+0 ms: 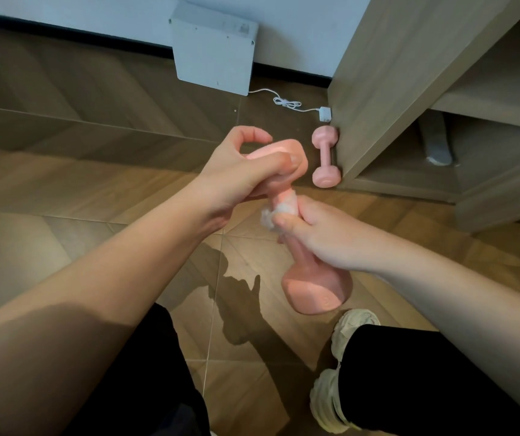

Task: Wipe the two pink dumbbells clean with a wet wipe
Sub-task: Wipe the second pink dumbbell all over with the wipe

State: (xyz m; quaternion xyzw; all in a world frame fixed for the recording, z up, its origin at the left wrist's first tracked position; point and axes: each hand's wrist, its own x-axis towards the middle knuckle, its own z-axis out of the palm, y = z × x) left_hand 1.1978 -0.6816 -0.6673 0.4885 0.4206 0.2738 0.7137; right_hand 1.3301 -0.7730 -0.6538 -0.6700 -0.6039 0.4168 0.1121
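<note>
A white box (213,48) leans on the wall, its cable (287,102) beside a wooden cabinet (409,73).

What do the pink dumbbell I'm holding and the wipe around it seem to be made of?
The held dumbbell: looks like a matte rubbery or vinyl coating, perhaps over metal; even pink, no glare, softly rounded edges. The wet wipe: thin white fibrous sheet, likely nonwoven fabric; it bunches and wraps softly round the handle.

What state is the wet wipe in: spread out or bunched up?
Bunched up. The wet wipe is crumpled round the handle of the held dumbbell, gripped by the right hand.
</note>
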